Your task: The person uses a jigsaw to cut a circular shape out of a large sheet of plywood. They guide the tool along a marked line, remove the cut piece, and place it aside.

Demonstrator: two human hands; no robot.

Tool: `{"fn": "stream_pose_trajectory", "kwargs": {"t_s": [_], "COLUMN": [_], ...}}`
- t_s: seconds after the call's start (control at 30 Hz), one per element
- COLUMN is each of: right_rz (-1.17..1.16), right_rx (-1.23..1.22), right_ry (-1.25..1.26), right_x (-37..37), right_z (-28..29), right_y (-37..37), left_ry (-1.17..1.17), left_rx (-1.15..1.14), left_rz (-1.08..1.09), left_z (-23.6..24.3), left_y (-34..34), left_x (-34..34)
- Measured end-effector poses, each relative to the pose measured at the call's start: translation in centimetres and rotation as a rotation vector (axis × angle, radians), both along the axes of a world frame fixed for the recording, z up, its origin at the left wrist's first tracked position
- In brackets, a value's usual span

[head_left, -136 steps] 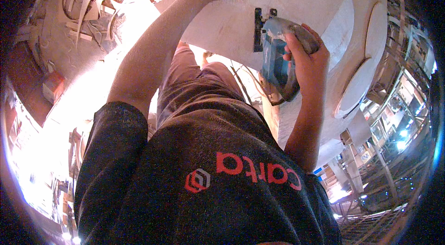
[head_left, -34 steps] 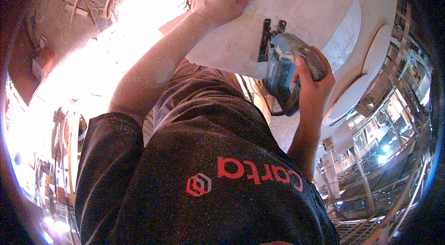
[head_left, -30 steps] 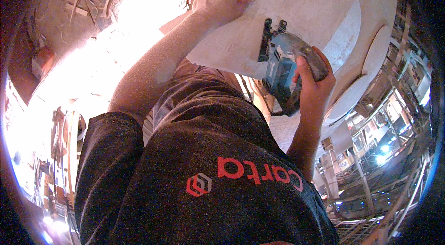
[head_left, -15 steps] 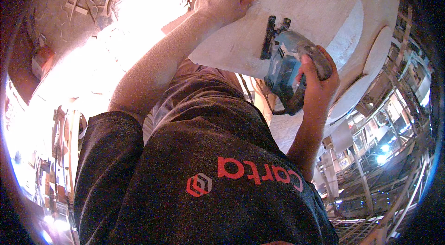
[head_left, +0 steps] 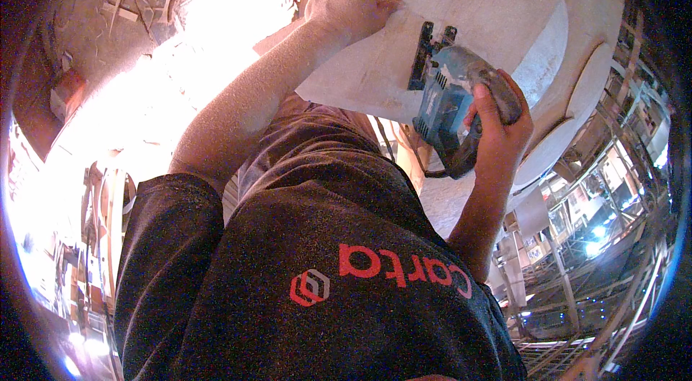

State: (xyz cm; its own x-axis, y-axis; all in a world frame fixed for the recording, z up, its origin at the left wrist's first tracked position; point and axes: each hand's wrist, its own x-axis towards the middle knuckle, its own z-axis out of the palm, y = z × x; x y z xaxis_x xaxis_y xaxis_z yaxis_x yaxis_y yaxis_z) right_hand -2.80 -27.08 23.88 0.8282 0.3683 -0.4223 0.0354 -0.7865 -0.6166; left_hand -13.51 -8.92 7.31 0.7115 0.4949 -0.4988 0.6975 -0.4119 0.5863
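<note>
Dark cloth shirt (head_left: 288, 237) with a red-and-white print filled the lower middle, nearest the camera. Right hand (head_left: 504, 125), right of centre: grip wrapped round the handle of a jigsaw (head_left: 445, 103). Left hand (head_left: 346, 10), upper middle, sat at the near-left edge of a pale board (head_left: 490, 13), thumb on its face; other fingers mostly hidden, so couldn't tell whether that grip was pinching the edge or just pressing.

Jigsaw's black base plate (head_left: 419, 56) was on the board, upper centre-right; blade not visible. Judgement: to do it well, plate flat, even pressure, gentle steering, left fingers off the blade's line, cord clear.

Jigsaw: blue hard casing, dark worn handle, dusty patches. Board: flat, wood-like, faintly grained, round at the upper right, pointed at the lower left. Under and past it, a larger pale sheet (head_left: 604, 2); flat round-edged pieces (head_left: 591, 82) at right. Farther off, upper left: curved, thin wood scraps (head_left: 122, 6) on a dusty floor.
</note>
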Motion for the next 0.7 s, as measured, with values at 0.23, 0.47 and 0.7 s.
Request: {"fn": "stream_pose_trajectory", "kwargs": {"t_s": [0.23, 0.47, 0.7], "right_rz": [-0.005, 0.001, 0.009], "right_rx": [0.029, 0.014, 0.031], "right_ry": [-0.008, 0.005, 0.057], "right_x": [0.2, 0.5, 1.1], "right_z": [-0.2, -0.1, -0.6], "right_y": [0.2, 0.6, 0.4], "left_ry": [0.009, 0.033, 0.051], "left_rx": [-0.023, -0.033, -0.052], "left_rz": [0.032, 0.024, 0.061], "left_z": [-0.2, 0.1, -0.5], "left_y": [-0.2, -0.2, -0.8], "left_x": [-0.1, 0.0, -0.4]}}
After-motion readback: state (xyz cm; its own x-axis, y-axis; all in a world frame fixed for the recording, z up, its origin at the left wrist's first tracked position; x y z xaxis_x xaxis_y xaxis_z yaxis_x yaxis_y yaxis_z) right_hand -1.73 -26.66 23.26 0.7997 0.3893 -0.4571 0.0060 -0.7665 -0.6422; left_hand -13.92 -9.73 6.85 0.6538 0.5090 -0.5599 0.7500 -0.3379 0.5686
